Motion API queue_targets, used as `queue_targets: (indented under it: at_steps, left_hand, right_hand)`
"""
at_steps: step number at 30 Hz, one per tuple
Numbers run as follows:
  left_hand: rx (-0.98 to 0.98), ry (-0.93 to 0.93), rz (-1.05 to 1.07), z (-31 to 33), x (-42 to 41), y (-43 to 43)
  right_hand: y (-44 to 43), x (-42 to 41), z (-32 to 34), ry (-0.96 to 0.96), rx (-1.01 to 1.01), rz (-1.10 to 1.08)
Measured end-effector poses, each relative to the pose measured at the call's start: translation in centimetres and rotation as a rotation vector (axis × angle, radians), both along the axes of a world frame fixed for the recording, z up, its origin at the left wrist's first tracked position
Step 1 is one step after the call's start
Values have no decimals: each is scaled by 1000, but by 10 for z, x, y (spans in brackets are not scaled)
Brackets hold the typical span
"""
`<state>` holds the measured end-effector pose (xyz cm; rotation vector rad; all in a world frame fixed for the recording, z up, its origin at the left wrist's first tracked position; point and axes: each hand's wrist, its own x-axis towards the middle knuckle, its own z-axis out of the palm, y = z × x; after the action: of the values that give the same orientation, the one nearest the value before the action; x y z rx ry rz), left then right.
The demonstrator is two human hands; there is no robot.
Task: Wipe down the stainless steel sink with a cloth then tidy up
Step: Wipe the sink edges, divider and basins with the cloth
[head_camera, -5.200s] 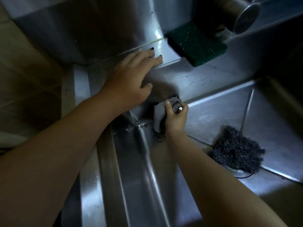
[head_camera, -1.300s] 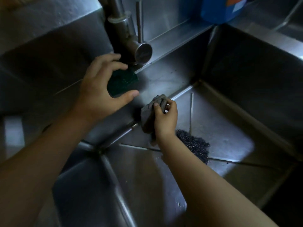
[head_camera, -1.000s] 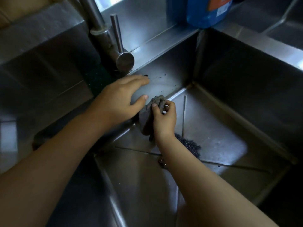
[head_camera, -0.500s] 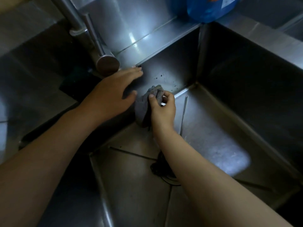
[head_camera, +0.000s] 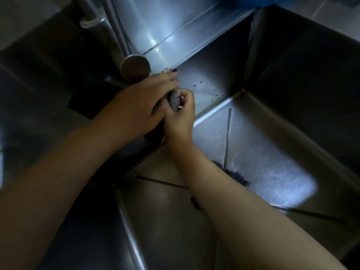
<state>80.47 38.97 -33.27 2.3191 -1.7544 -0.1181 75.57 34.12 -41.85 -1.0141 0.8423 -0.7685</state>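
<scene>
Right hand (head_camera: 180, 115) fingers pinch the bunched cloth (head_camera: 174, 100) against the sink's (head_camera: 210, 82) far wall; left hand (head_camera: 136, 106), lately on the rim, now covers it, fingers pressed together; wiping likely unfinished.

No writing, label, brand or number is legible on the sink (head_camera: 272, 133) or the blue container (head_camera: 257, 0).

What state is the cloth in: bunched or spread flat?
Bunched. The grey cloth is a wadded lump pinched in the right hand, fingers curled, against the sink back wall; only a small part shows.
</scene>
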Motion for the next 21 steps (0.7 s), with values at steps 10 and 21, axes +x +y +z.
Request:
queue_targets:
  at_steps: [10, 21]
  left_hand:
    - [81, -22, -56, 4, 6, 2]
    - [204, -285, -113, 8, -2, 4]
  right_hand:
    - [-10, -12, -79, 290, 61, 76]
    - [-28, -19, -45, 164, 151, -36]
